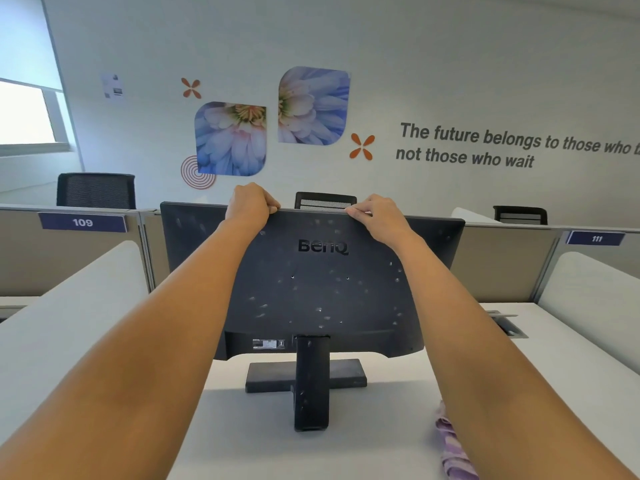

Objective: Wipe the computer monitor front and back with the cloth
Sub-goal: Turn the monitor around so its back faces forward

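A black BenQ monitor (318,289) stands on the white desk with its back toward me, dotted with pale smudges. Its stand (311,386) and flat base rest on the desk. My left hand (251,202) grips the monitor's top edge left of centre, fingers curled over it. My right hand (375,216) grips the same edge right of centre. A purple and white cloth (452,448) lies on the desk at the lower right, partly hidden under my right forearm. The screen side is out of sight.
The white desk (381,427) has grey partition panels (498,261) behind it and white side dividers left and right. A cable port (507,323) sits in the desk at the right. Black office chairs (97,190) stand beyond the partitions.
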`<state>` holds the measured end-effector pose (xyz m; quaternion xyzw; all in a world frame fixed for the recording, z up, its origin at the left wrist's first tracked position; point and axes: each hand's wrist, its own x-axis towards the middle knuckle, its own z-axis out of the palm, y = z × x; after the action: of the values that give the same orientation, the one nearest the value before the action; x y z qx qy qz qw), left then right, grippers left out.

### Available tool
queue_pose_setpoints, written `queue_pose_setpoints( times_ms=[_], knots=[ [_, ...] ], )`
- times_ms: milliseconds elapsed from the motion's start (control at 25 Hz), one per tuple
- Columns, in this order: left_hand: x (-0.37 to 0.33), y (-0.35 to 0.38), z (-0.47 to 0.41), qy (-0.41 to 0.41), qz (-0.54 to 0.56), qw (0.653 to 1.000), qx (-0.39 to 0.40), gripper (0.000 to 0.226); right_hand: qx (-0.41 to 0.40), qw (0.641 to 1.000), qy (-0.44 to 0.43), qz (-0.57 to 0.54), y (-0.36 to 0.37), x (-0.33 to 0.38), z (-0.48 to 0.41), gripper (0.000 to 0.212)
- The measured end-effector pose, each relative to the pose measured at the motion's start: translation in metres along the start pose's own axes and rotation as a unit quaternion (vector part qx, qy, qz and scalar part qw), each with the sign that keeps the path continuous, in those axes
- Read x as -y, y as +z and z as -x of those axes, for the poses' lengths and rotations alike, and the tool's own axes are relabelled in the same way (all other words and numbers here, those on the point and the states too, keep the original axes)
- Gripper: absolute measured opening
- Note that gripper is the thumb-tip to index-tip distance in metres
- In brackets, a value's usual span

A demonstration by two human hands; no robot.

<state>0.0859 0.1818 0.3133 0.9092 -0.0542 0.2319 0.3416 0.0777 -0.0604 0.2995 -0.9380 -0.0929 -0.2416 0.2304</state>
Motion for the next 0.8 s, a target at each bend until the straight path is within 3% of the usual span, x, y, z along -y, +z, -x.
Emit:
queue_pose_setpoints(
  times_ms=[200,360,560,800],
  knots=[
    [0.006,-0.003,0.006,-0.005,0.011,1.0,-0.027,0.019,0.02,1.0,-0.004,0.017,0.004,0.004,-0.007,0.038],
    [0.009,0.006,0.018,0.026,0.02,0.998,-0.046,0.025,-0.032,0.999,-0.022,0.026,0.012,0.001,0.012,0.037],
    [0.028,0.03,0.054,0.145,-0.116,0.98,-0.066,0.048,-0.101,0.983,-0.06,0.141,0.037,-0.013,0.053,0.048],
    [0.055,0.09,0.123,0.156,-0.143,0.976,-0.056,0.059,-0.08,0.976,-0.024,0.2,0.069,-0.046,0.117,0.055]
  ],
)
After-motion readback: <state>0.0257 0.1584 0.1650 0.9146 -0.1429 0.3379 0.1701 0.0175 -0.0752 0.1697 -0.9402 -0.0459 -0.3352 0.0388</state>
